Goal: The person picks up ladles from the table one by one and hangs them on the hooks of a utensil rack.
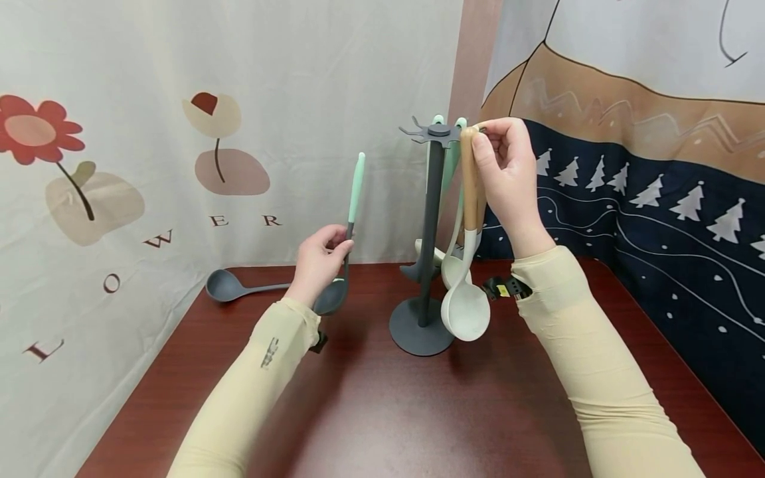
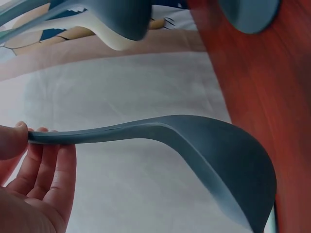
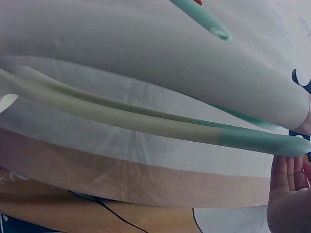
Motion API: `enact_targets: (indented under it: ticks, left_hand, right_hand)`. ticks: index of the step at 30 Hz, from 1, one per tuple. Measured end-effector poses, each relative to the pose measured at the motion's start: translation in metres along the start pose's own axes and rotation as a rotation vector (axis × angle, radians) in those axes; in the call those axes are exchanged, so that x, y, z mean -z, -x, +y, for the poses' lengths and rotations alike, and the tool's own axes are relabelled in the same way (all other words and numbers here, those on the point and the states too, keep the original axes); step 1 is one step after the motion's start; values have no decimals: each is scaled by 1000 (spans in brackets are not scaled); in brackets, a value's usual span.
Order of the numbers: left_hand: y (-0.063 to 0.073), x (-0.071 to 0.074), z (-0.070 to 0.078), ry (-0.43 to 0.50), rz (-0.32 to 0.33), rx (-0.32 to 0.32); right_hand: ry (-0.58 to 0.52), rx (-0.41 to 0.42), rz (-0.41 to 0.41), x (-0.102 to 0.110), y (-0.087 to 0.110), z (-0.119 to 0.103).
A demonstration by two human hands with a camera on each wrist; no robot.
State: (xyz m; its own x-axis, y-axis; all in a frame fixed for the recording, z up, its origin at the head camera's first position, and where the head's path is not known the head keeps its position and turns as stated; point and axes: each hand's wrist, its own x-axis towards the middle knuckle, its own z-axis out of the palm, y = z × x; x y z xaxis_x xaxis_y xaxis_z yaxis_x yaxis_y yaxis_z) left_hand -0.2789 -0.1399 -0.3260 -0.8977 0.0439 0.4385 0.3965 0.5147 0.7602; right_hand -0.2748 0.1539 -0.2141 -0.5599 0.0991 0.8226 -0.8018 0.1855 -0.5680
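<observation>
My left hand [image 1: 319, 262] pinches the grey shaft of a ladle with a mint-green handle [image 1: 356, 189]. That handle points up, and the dark grey bowl [image 2: 228, 160] hangs low over the table. Fingertips of my right hand [image 1: 510, 182] pinch the top of a wooden handle [image 1: 470, 179] on a white ladle, right at the arms of a dark utensil stand [image 1: 431, 232]. The white bowl [image 1: 466, 315] hangs in front of the stand's round base. Behind it, other utensils with mint-green handles [image 3: 262, 141] hang from the stand, partly covered.
Another dark grey ladle [image 1: 222, 285] lies at the back left of the reddish-brown table [image 1: 388, 411], partly hidden behind my left hand. Printed cloth [image 1: 335, 79] hangs behind the table and along its right side.
</observation>
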Motion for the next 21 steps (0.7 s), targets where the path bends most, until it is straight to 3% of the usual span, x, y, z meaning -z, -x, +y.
enact_targets:
  ticks: [5,13,21]
  left_hand:
    - [-2,-2,11,42,27,-49]
    - [-4,-8,26,137,56,-74]
    - [-5,-13,40,165,66,-125]
  right_hand:
    - [-3,12,4,0,0,-1]
    - [-1,13,5,0,0,-1]
    - [5,13,8,-1,0,-2]
